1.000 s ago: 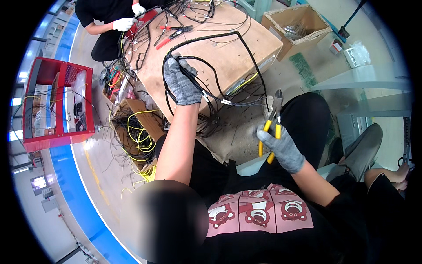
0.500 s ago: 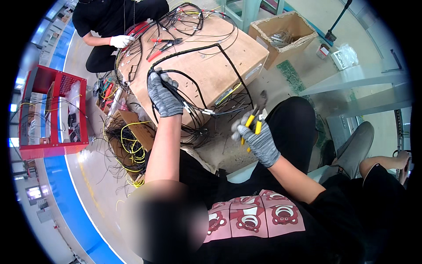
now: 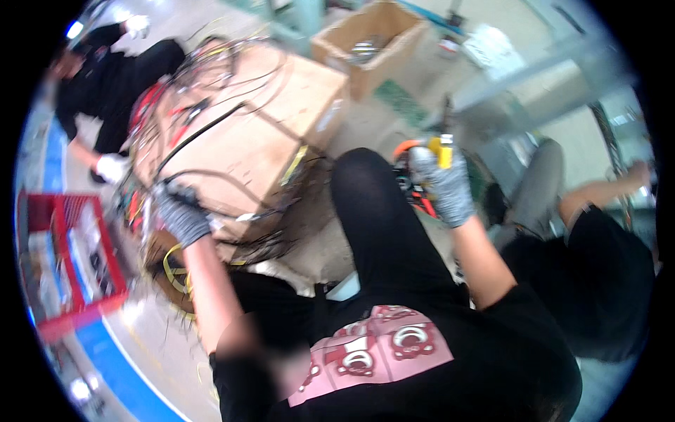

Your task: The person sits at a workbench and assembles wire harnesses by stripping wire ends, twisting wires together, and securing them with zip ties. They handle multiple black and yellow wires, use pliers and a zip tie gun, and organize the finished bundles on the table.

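My left hand [image 3: 181, 211], in a grey knit glove, is closed around a black cable bundle [image 3: 200, 130] at the near left corner of a large tan box [image 3: 281, 91]. The bundle bends across the box top, and its loose wire ends hang over the near side. Out to the right, beyond my raised knee, my gloved right hand [image 3: 453, 190] grips yellow-handled pliers [image 3: 443, 151], jaws pointing up and away. Beneath that hand an orange ring-shaped thing [image 3: 406, 148] and red-handled tools [image 3: 425, 204] show partly. Motion blur hides finer detail.
A co-worker [image 3: 119, 77] in white gloves sits at far left. Red-handled cutters [image 3: 186, 119] lie on the box. An open cardboard box [image 3: 369, 67] stands behind. A red rack [image 3: 70, 309] is at left; another person [image 3: 583, 281] sits at right.
The view has swung, shifting the scene left. My right hand has carried the pliers away from the cables to the right, over the tools. My left hand still holds the bundle.
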